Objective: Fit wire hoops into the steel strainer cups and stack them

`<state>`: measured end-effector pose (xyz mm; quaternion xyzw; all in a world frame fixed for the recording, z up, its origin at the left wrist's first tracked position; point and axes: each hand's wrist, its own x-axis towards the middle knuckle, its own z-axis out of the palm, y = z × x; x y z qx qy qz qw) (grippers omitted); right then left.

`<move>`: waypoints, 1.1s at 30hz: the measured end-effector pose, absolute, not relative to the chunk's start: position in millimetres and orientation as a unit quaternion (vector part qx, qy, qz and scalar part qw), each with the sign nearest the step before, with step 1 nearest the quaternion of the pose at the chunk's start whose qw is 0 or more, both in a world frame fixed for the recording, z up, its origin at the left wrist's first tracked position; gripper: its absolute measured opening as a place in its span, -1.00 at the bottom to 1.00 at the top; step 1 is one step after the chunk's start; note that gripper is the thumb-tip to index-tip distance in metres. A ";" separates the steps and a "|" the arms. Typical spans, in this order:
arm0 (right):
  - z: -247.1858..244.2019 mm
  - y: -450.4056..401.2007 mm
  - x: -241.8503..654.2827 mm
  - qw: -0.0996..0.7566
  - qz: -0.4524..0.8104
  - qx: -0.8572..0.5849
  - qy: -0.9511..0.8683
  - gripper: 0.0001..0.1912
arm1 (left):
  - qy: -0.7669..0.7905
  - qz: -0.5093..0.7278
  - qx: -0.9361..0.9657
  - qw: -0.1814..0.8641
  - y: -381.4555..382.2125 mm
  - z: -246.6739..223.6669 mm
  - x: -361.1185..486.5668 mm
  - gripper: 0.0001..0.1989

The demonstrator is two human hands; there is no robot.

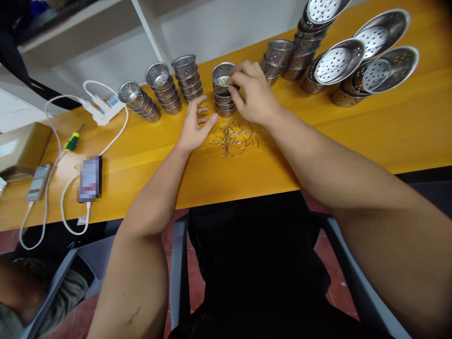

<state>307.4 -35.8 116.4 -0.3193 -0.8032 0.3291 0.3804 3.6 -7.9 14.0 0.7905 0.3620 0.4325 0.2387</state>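
Observation:
Before me stands a short stack of perforated metal cups (222, 81). At its right side my right hand (252, 89) is closed, with thumb and fingers pinched at the rim of the top cup. My left hand (197, 125) lies just left of the stack's base, fingers apart and holding nothing. Between my forearms, a loose heap of thin curved metal wires (235, 139) rests on the wooden table (148, 155).
More stacked cups (164, 87) stand to the left, and wide-rimmed perforated strainers (339, 63) to the right. A power strip (104, 110), a screwdriver (73, 141), a phone (90, 179), white cables and a cardboard box (23, 150) occupy the left end. Another person's leg (21, 287) shows lower left.

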 end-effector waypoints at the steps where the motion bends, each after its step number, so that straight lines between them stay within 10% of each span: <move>1: 117.1 -36.8 307.5 0.401 0.300 -0.341 -0.796 -0.57 | 0.358 0.431 0.793 0.237 -8.8 14.9 3.7 0.04; 33: 91.0 -4.5 291.7 0.459 0.160 -0.241 -0.840 -0.60 | 0.339 0.428 0.811 0.212 10.1 -16.5 -2.2 -0.02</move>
